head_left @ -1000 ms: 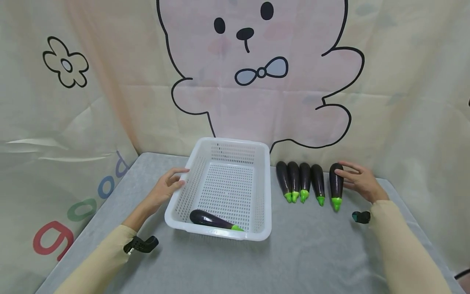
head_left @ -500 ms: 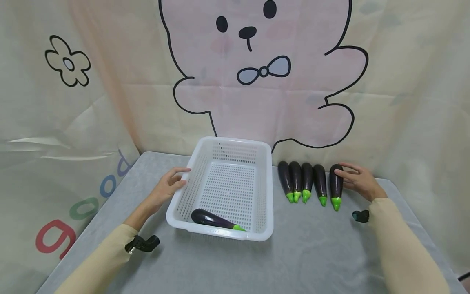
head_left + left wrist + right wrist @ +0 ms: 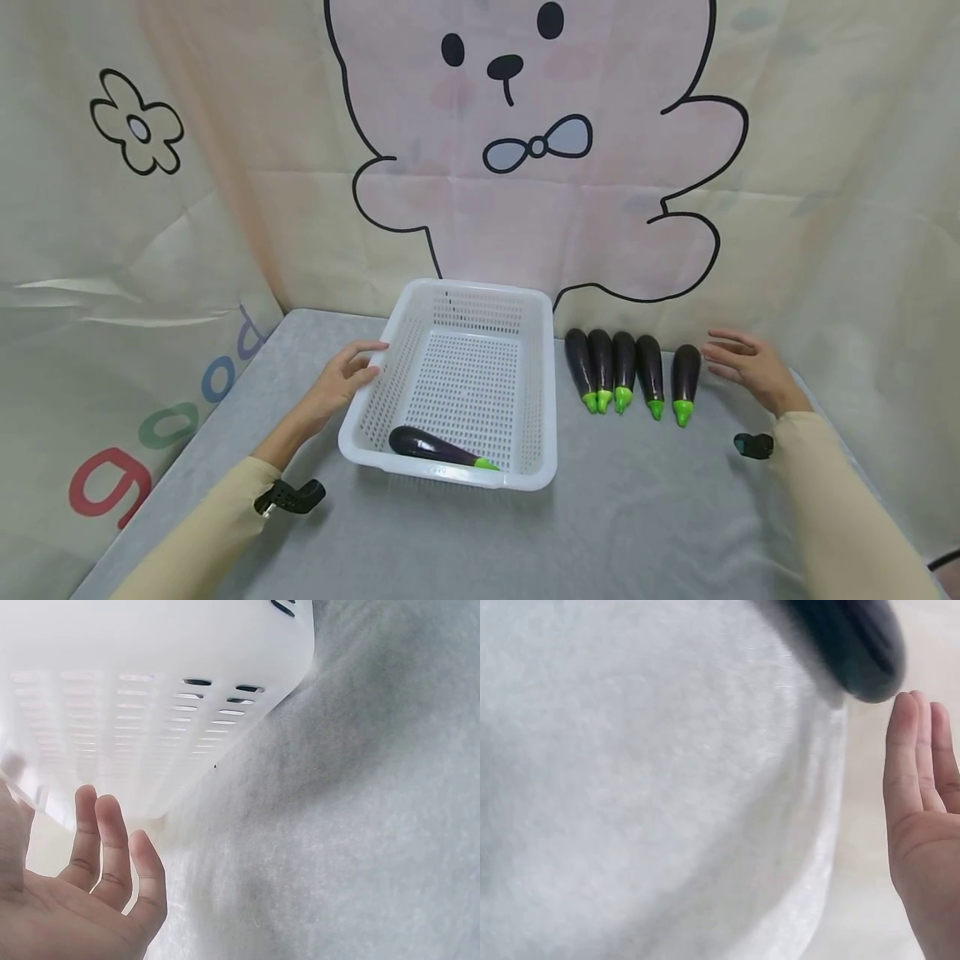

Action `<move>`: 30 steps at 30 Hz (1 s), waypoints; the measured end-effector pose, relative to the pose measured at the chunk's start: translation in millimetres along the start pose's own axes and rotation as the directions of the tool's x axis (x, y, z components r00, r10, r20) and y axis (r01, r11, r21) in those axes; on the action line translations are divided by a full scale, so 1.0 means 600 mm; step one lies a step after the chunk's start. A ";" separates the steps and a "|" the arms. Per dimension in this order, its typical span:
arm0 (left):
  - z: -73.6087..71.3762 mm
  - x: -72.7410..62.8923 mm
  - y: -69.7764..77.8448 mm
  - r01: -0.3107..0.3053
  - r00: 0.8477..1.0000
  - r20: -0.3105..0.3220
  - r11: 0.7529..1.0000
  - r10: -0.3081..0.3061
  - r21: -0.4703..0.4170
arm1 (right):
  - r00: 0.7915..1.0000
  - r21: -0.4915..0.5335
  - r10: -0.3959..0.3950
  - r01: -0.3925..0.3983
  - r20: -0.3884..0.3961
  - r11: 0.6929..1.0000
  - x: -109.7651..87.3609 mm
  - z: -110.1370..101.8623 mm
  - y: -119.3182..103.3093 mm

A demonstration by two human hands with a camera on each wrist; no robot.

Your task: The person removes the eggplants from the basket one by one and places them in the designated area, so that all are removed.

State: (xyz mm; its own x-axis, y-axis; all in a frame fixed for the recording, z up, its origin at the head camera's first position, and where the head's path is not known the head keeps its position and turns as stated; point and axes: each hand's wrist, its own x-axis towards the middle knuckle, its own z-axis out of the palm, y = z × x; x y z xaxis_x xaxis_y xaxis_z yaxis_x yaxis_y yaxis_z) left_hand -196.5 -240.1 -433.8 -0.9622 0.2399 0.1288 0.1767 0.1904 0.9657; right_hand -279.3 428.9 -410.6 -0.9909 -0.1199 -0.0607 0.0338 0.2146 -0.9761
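My left hand [image 3: 339,379] is at the left rim of a white perforated plastic basket [image 3: 546,392], with index finger and thumb touching the rim. In the left wrist view, three fingers of that hand [image 3: 90,877] are loosely bent below the rim, apart from the basket's wall. One dark eggplant [image 3: 431,447] with a green stem lies along the basket's near side. To the right, several eggplants stand in a row. The rightmost eggplant [image 3: 686,375] is set slightly apart. Just right of it, my right hand [image 3: 756,372] hovers with straight fingers, holding nothing.
The other eggplants [image 3: 624,362] in the row lie right of the basket, green stems toward me. Grey cloth covers the table [image 3: 630,517]. A printed curtain [image 3: 615,242] hangs right behind the table's back edge.
My right hand has let go of the rightmost eggplant and drawn back a little to the right. That eggplant now lies by itself. My left hand and the basket stay put.
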 end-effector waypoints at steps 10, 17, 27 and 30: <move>0.001 0.003 0.001 0.006 1.000 -0.005 1.000 -0.006 0.013 | 0.991 -0.111 -0.086 0.075 -0.103 0.991 -0.002 0.023 -0.044; 0.002 0.001 0.001 0.009 1.000 -0.011 1.000 -0.009 0.013 | 0.985 0.040 -0.123 0.129 -0.118 0.991 0.001 0.075 -0.088; 0.001 0.001 -0.002 0.011 1.000 -0.017 1.000 -0.010 0.014 | 0.969 0.027 -0.246 0.246 -0.022 0.969 -0.006 0.168 -0.121; 0.001 0.001 -0.002 0.021 1.000 -0.013 1.000 -0.021 0.009 | 0.965 0.036 -0.260 0.259 0.023 0.965 -0.014 0.194 -0.127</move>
State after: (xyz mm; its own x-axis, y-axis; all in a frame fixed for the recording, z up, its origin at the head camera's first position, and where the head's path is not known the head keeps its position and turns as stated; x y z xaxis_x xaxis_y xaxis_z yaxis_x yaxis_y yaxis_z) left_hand -197.2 -239.6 -435.1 -0.9683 0.2236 0.1115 0.1583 0.2038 0.9661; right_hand -258.5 300.8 -359.9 -0.9623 -0.1937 0.1908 -0.2198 0.1413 -0.9653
